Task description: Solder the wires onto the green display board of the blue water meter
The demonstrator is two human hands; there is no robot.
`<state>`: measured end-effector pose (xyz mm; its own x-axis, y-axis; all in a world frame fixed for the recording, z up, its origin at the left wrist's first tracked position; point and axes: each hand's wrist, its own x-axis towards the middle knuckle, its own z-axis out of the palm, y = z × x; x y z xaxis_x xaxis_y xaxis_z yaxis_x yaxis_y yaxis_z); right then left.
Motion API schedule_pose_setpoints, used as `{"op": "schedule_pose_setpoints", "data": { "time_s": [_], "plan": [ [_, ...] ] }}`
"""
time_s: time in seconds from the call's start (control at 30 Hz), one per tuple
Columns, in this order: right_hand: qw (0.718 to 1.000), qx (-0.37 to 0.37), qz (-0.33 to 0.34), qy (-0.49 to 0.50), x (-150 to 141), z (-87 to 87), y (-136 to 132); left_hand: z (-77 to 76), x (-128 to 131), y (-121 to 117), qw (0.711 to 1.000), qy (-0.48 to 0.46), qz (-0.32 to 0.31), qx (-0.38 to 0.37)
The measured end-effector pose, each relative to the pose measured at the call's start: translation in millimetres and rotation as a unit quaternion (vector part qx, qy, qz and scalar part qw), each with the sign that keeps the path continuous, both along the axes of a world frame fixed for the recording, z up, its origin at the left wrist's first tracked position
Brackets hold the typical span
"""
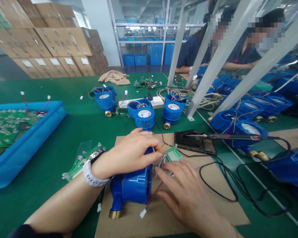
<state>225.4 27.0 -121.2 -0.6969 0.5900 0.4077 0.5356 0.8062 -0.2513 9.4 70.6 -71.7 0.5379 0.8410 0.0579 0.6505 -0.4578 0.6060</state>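
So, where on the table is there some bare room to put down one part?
Bare table shows between the tray and the three far meters, and, nearer, between tray and left forearm. Crowded: around the left hand and right hand, with a lying meter and wired board; and on the right, with the soldering iron and more meters.

Back left: cardboard boxes [64, 43] stacked, white labels on the lower row, white pillar [98, 33] just right of them. Crumpled tan cloth [114, 78] at the far edge of the green worktop [72, 89]. White power strip [157, 103] mid-worktop, pale cables [208, 106] looped near the slanting metal posts [217, 64]. Blue tubs [155, 54] beyond the framed partition [141, 24]. Two people [191, 49] in dark tops, back right, behind the posts.
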Motion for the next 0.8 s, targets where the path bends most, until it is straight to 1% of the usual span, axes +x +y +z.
{"op": "schedule_pose_setpoints", "data": {
  "time_s": [0.13,0.2,0.23,0.3,0.33,0.37,0.4,0.43,0.47,0.5,0.53,0.57,0.6,0.63,0.67,0.7,0.73,0.8],
  "plan": [
    [0.999,0.021,-0.009,-0.041,-3.4,-6.9,-5.2,-6.5,14.5,-13.4,0.999,0.022,-0.016,0.045],
    [0.997,0.035,0.019,-0.062,2.5,-5.7,-7.2,-10.4,23.0,-17.9,0.997,0.036,-0.017,0.062],
    [0.998,0.019,0.042,-0.05,8.0,-4.5,-8.4,-11.8,26.3,-19.0,0.997,0.042,-0.014,0.069],
    [0.995,-0.057,0.067,0.037,22.8,-2.5,-8.9,-13.2,30.6,-19.1,0.996,0.05,-0.005,0.079],
    [0.974,-0.159,0.037,0.158,31.4,-2.2,-7.1,-13.2,31.5,-18.7,0.995,0.053,-0.003,0.083],
    [0.942,-0.219,-0.028,0.251,40.2,-2.6,-3.3,-13.0,31.9,-18.2,0.995,0.056,-0.002,0.086],
    [0.909,-0.247,-0.103,0.319,48.7,-3.6,3.0,-12.7,32.0,-17.8,0.994,0.06,-0.002,0.088],
    [0.861,-0.272,-0.167,0.397,56.7,-5.1,11.7,-12.6,31.8,-17.7,0.994,0.063,-0.003,0.091],
    [0.806,-0.309,-0.219,0.454,63.9,-6.8,22.4,-12.7,31.6,-17.8,0.993,0.067,-0.003,0.094],
    [0.752,-0.358,-0.257,0.49,70.2,-8.7,34.5,-13.1,31.5,-18.3,0.993,0.069,-0.003,0.096],
    [0.704,-0.392,-0.283,0.52,75.5,-10.4,47.3,-13.7,31.6,-18.9,0.993,0.07,-0.003,0.097],
    [0.667,-0.412,-0.301,0.543,79.7,-12.0,59.9,-14.6,31.7,-19.7,0.993,0.07,-0.001,0.098],
    [0.637,-0.43,-0.314,0.557,83.0,-13.2,71.6,-15.5,32.0,-20.5,0.993,0.071,0.003,0.099],
    [0.618,-0.441,-0.323,0.565,85.3,-14.1,81.9,-16.3,32.4,-21.4,0.992,0.072,0.008,0.1],
    [0.605,-0.449,-0.33,0.569,86.8,-14.7,90.4,-17.1,32.9,-22.2,0.992,0.074,0.011,0.1],
    [0.599,-0.452,-0.337,0.568,87.7,-15.0,97.1,-17.7,33.4,-22.9,0.992,0.076,0.014,0.102],
    [0.598,-0.453,-0.344,0.564,88.0,-15.1,102.2,-18.1,33.8,-23.4,0.991,0.078,0.016,0.104],
    [0.606,-0.448,-0.358,0.552,88.1,-15.1,107.8,-18.8,34.7,-23.9,0.991,0.081,0.02,0.109]
  ]
}}
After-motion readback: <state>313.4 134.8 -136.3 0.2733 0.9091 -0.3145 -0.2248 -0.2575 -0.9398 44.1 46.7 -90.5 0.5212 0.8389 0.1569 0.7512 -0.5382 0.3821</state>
